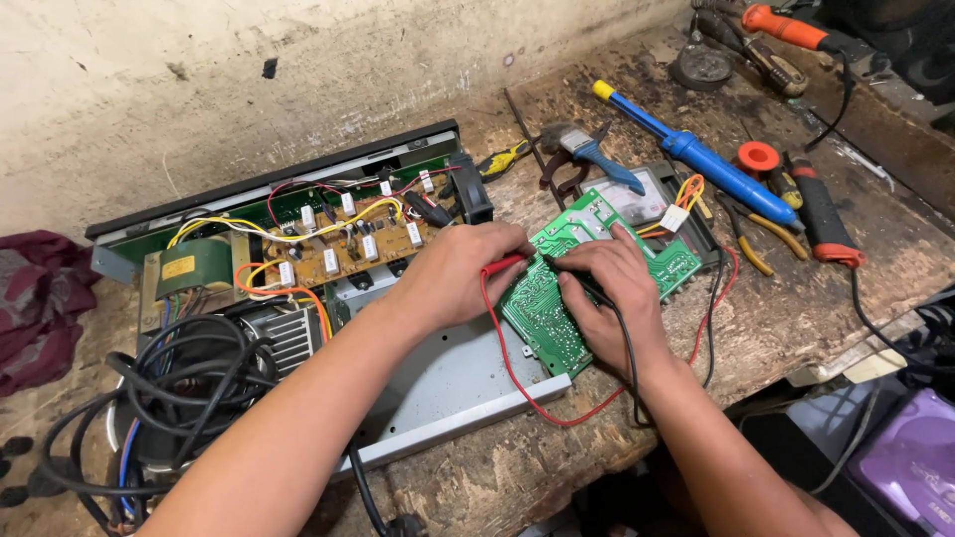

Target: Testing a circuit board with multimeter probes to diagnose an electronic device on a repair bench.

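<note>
My left hand (460, 270) grips a red test probe (503, 265) whose tip rests on the solder side of a green circuit board (542, 316). My right hand (607, 298) lies on the same board and holds a black test probe (577, 280) against it. Red and black leads (557, 413) loop off the board toward the bench's front edge. The board leans on an open grey metal chassis (448, 383) that holds a brown amplifier board (343, 249) and a transformer (189, 267).
A blue soldering iron (696, 159), a blue brush (597, 159), pliers (771, 224), a red-and-black tool (824, 214) and an orange-handled tool (786, 27) lie on the worn wooden bench. Coiled black cable (169, 398) sits left, a dark red cloth (35, 298) beyond it. A purple device (910, 462) sits lower right.
</note>
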